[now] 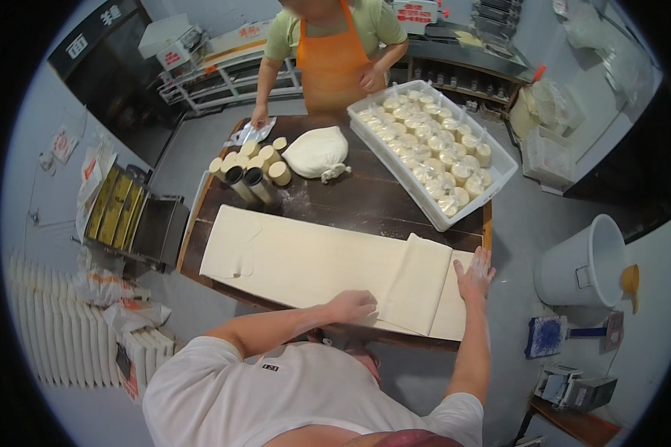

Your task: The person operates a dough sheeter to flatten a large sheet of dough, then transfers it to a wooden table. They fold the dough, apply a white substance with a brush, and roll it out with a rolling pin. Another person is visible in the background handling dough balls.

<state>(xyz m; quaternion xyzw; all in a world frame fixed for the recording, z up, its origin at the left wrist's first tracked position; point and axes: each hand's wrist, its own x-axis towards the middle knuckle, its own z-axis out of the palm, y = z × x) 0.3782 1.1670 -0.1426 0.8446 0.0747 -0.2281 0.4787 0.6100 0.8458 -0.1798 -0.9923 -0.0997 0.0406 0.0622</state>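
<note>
A long, pale dough sheet (319, 257) lies layered along the near side of the dark wooden table (363, 195). Toward its right end, a folded flap of dough (419, 282) rests on top. My left hand (353, 306), its fingers curled, is at the sheet's near edge beside that flap; whether it pinches any dough is hidden. Floury and spread flat, my right hand (475, 274) touches the sheet's right end near the table edge. Beyond the sheet stand two dark cylindrical tubes (254, 179), stacks of round dough pieces (279, 173) and a tied white cloth bag (319, 152).
A white plastic crate (391, 181) of bagged round stacks sits at the table's far right. Across the table stands a person in an orange apron (332, 56), one hand on a plastic bag (251, 133). A large white bucket (565, 268) is on the right, a metal cart (159, 229) on the left.
</note>
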